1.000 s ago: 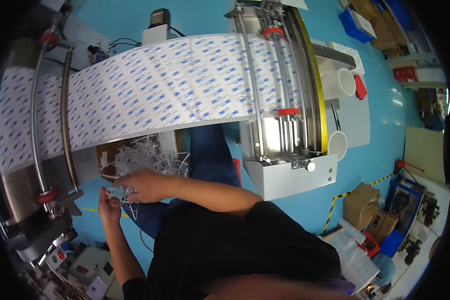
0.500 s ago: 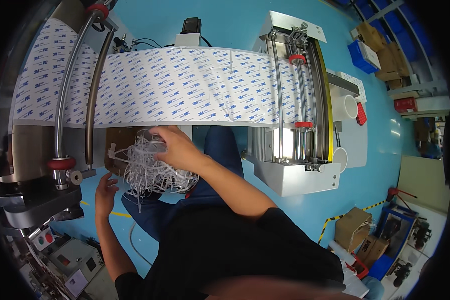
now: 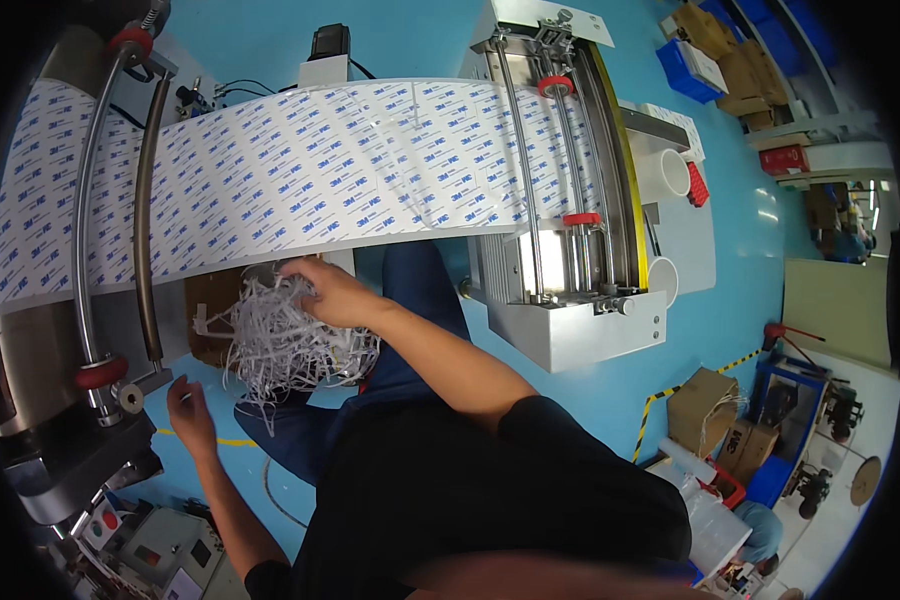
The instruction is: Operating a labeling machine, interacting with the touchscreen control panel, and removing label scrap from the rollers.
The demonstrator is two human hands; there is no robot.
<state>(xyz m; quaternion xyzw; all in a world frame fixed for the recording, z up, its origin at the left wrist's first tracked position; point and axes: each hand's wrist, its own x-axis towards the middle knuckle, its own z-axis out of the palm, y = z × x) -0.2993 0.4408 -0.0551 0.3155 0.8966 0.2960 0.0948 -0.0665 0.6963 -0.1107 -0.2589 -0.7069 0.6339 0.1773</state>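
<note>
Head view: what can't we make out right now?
Head view:
- Cardboard box bottom: hidden by tangled white strips.
- Its far edge: under the blue-printed white sheet.
- Whether the right hand pinches any strips: hand and strips hide the contact.
- Roller machine at left, outer side: cut off by the dark fisheye rim.

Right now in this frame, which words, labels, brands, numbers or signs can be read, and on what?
I leave wording uncopied:
White sheet: repeated blue print, larger characters readable.
Brown cardboard box, lower right: large dark print, readable.
Grey control box, lower left: any markings too small to read.
Yellow-and-black floor tape: stripes, no words.
</note>
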